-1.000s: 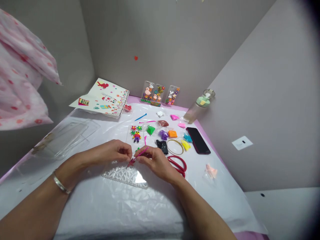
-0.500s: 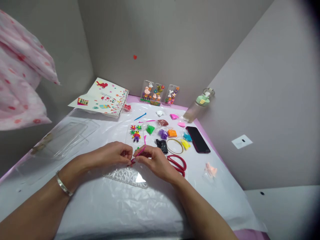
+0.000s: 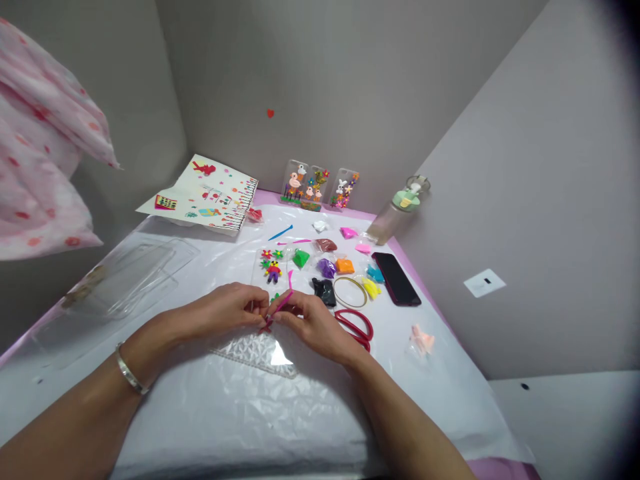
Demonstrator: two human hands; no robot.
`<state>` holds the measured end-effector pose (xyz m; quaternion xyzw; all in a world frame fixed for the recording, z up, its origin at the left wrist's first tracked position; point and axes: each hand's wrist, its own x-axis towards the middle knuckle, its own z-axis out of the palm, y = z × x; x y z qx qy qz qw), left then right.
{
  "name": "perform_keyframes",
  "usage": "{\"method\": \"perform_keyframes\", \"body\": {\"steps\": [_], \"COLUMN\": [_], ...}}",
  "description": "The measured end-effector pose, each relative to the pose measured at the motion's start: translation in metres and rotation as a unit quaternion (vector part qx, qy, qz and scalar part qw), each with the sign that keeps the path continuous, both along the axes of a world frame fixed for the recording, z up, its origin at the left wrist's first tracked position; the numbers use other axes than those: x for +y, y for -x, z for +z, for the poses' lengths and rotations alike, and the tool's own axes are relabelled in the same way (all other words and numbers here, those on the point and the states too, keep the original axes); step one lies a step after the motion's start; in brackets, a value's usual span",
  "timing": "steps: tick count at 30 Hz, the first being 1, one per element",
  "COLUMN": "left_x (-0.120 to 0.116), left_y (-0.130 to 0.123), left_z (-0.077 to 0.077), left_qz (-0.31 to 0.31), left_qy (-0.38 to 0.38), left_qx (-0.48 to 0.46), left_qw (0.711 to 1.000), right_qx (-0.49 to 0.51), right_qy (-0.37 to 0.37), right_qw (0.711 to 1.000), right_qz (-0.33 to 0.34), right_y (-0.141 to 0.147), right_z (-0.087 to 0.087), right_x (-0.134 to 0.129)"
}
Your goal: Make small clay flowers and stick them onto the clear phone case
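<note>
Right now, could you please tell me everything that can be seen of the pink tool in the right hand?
The pink tool is thin and stick-like, and looks like plastic. The right hand pinches it, hiding part of it. It slants: its upper end points up and rightward in the picture, its lower end down toward a small red piece. Whether the left hand touches it, I cannot tell.

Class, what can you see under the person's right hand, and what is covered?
Only the handles of the red scissors show beside the right hand; their blades are out of sight, probably beneath it. Anything else directly underneath is covered.
</note>
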<state>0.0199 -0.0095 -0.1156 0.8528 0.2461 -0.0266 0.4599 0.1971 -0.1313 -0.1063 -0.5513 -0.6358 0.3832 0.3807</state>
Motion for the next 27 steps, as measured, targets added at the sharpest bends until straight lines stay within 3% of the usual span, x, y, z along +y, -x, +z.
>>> {"method": "perform_keyframes", "body": {"steps": [6,11,18,27], "left_x": [-0.003,-0.001,0.0,-0.001], "left_y": [-0.003,-0.001,-0.001,-0.001], "left_z": [0.001,-0.002,-0.006,-0.004], "left_qz": [0.006,-0.002,0.004,-0.002], "left_qy": [-0.019,-0.027,-0.043,-0.041], "left_qx": [0.016,0.012,0.019,0.018], "left_qw": [1.0,1.0,0.999,0.999], "right_qx": [-0.006,0.044,0.147,0.126], "right_qy": [-0.014,0.004,0.062,0.089], "right_qw": [0.999,0.998,0.987,0.986], "right_qz": [0.03,0.036,-0.003,-0.07], "right_y": [-0.003,-0.003,-0.004,-0.003], "right_z": [0.003,0.003,-0.007,-0.007], "right_x": [-0.001,0.0,0.005,0.008]}}
